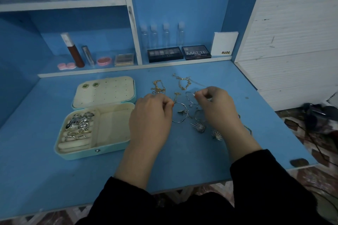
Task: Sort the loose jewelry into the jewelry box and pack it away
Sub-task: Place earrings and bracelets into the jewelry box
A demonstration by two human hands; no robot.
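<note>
Jewelry box (82, 154) on blue desk (182, 166)

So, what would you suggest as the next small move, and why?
Probably lift the large hoop clear and carry it to the empty compartment of the jewelry box: the left hand seems to pinch its rim, while the right hand pinches a neighbouring silver loop.

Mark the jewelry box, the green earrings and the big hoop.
jewelry box (78, 155): head view, front wall of the base.
green earrings (85, 85): head view, left stud in the lid.
big hoop (178, 121): head view, its lower rim.
</note>
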